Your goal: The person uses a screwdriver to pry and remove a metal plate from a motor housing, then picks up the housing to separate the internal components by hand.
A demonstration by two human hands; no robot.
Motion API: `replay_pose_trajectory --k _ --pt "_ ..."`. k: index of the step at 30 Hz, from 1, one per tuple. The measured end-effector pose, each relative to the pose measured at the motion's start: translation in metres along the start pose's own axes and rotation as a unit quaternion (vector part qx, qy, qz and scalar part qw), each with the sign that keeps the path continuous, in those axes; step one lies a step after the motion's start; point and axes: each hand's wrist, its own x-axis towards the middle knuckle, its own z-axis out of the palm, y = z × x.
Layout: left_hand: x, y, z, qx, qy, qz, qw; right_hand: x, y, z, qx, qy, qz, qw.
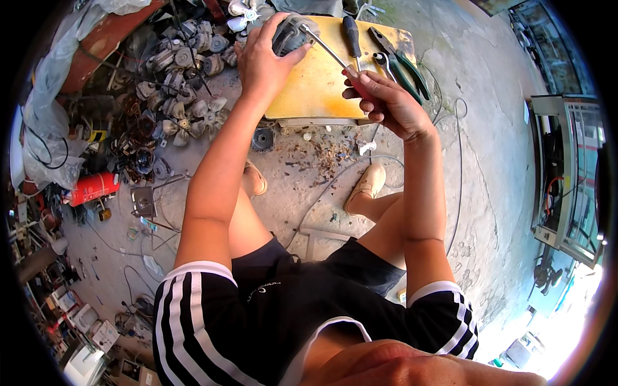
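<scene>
My left hand (262,61) is wrapped round a small grey motor (290,42) at the far left corner of a worn yellow board (309,93). In my right hand (400,109) is a red-handled socket driver (329,51), its metal shaft slanting up and left. The driver's head reaches the motor's upper side; whether it sits on a fastener is too small to tell. Just beyond my right hand lie a dark-handled screwdriver (351,35), a wrench (382,59) and green-handled pliers (409,67).
Left of the board, used motors (183,58) and fan blades (193,119) are heaped on the floor. Brown scraps (325,154) litter the concrete between my feet, with a thin cable (322,193) crossing there. A red cylinder (93,188) lies at left; a glazed cabinet (566,180) stands at right.
</scene>
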Motion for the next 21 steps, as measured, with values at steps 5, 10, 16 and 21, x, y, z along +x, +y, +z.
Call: replay_pose_trajectory --k 5,10,16,21 --pt "0.001 0.003 0.005 -0.006 0.016 0.017 1.0 0.018 0.027 -0.015 -0.218 0.149 -0.217 0.94" --pt "-0.001 -0.005 0.007 -0.025 0.02 0.011 0.999 0.006 0.009 0.01 -0.223 0.161 -0.18 0.945" --pt "-0.003 0.0 0.007 -0.006 0.032 0.021 0.999 0.011 0.009 -0.004 -0.112 0.035 0.03 0.993" --pt "-0.003 -0.002 0.009 -0.028 0.028 0.008 0.999 0.013 0.015 -0.004 -0.216 0.156 -0.135 0.954"
